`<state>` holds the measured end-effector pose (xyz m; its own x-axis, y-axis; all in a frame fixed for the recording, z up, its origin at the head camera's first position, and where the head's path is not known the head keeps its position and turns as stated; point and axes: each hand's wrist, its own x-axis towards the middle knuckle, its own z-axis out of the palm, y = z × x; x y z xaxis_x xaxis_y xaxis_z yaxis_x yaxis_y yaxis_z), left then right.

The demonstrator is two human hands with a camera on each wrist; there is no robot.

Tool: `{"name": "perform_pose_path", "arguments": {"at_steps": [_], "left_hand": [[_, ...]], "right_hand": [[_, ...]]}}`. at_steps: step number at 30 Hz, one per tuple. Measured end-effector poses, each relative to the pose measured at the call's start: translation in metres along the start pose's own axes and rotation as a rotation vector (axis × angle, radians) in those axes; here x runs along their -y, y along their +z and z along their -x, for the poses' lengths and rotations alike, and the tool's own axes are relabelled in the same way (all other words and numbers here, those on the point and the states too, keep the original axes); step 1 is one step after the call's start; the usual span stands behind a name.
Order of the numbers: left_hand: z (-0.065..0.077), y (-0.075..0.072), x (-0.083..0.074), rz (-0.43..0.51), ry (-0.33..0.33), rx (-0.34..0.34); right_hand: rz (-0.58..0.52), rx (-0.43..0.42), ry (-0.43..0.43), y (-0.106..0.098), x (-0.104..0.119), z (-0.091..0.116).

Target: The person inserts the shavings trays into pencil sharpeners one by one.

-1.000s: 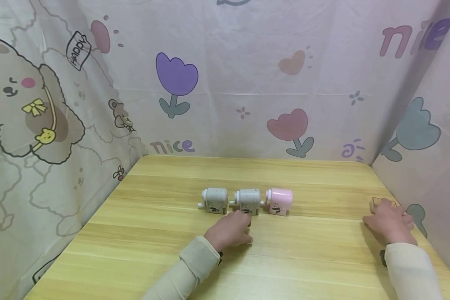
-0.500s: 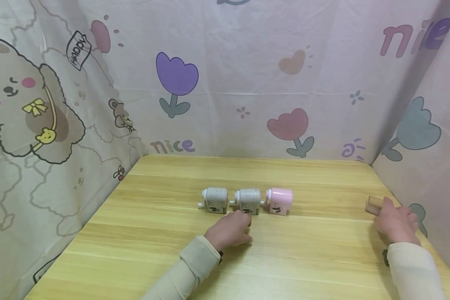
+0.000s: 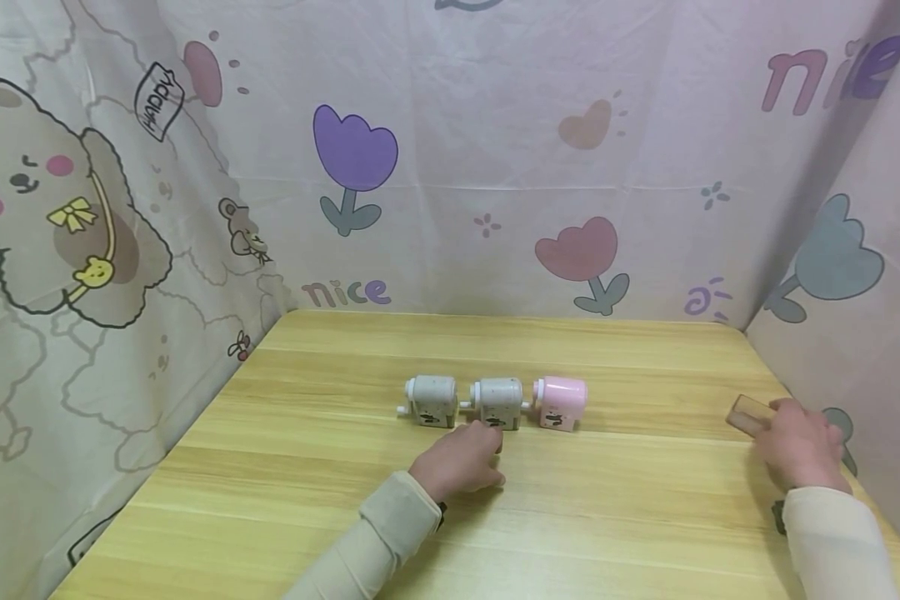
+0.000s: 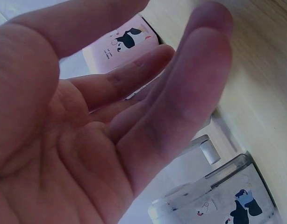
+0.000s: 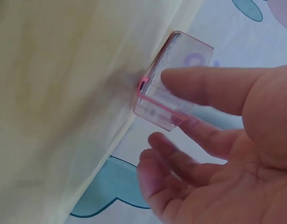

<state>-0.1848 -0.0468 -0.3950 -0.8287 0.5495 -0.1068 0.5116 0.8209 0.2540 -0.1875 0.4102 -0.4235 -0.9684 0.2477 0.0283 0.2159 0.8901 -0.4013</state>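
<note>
Two grey hand-crank pencil sharpeners, a left one (image 3: 432,398) and a middle one (image 3: 501,398), stand in a row with a pink pencil sharpener (image 3: 563,400) on the table. Just in front of the middle sharpener, my left hand (image 3: 459,460) hovers with fingers loosely bent. Its palm (image 4: 78,154) shows nothing held in the left wrist view, where the sharpeners are partly hidden behind the fingers. At the table's right side, my right hand (image 3: 801,446) pinches a small clear box (image 5: 169,86) with pink-tinted edges between thumb and forefinger. The other fingers curl loosely below it.
The wood-grain table (image 3: 607,525) is bordered by a printed cloth (image 3: 450,167) at the back and on both sides. The right cloth wall (image 3: 870,350) rises close beside my right hand. White cranks stick out to the left of the sharpeners.
My right hand has shifted slightly right, and the clear box has turned and shows more beyond the fingers. The left hand and the sharpeners have stayed put.
</note>
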Motion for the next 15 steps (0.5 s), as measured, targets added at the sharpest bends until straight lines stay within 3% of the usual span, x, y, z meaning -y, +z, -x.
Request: {"name": "perform_pose_path", "arguments": {"at_steps": [7,11,15], "left_hand": [[0.0,0.0,0.0,0.008,0.0,0.0],[0.001,0.0,0.001,0.009,-0.001,0.002],[0.001,-0.001,0.001,0.01,-0.002,0.002]], "right_hand": [[-0.076,-0.005,-0.071,0.002,0.008,-0.002],[-0.143,-0.029,-0.229,0.011,0.021,-0.004],[-0.218,0.009,-0.365,0.019,0.044,0.0]]}}
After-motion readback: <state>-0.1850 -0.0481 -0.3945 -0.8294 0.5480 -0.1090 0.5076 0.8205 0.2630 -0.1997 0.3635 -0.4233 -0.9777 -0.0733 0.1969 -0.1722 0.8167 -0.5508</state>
